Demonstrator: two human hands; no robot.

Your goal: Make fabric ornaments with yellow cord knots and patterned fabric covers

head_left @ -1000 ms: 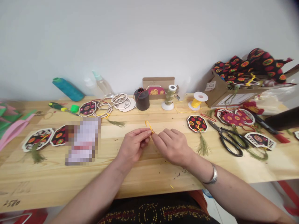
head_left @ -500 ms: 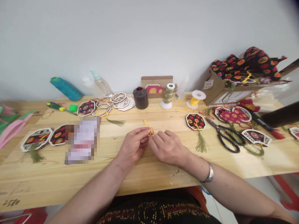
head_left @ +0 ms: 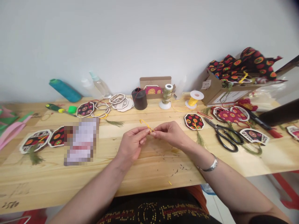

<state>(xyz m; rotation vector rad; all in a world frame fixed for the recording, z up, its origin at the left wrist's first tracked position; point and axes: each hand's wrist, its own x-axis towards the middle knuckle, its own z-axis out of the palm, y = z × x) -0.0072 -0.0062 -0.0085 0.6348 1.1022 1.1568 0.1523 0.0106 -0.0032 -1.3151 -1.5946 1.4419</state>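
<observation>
A short yellow cord point(head_left: 144, 123) is pinched between my two hands above the middle of the wooden table point(head_left: 112, 183). Thumb and fingers of my left hand point(head_left: 132, 140) close on it from the left. My right hand point(head_left: 171, 133) grips it at the other side with thumb and forefinger, the knuckles turned up. One loose, bent end sticks out up and to the left of the fingertips. The part between the fingers looks looped or twisted, but is too small to make out. Beyond my right hand lies a patterned ornament point(head_left: 194, 121) with a green tassel.
Black-handled scissors point(head_left: 225, 135) lie at the right, near a fan-shaped ornament point(head_left: 254, 137). Along the wall stand a yellow cord spool point(head_left: 193, 99), a metallic thread spool point(head_left: 167, 97), a black thread cone point(head_left: 139, 99) and a cardboard box point(head_left: 231, 93). Tasselled ornaments point(head_left: 35, 140) lie at the left.
My right hand has turned from a curled fist to a pinch with the thumb showing, and has shifted slightly up and right. The camera view has moved a little.
</observation>
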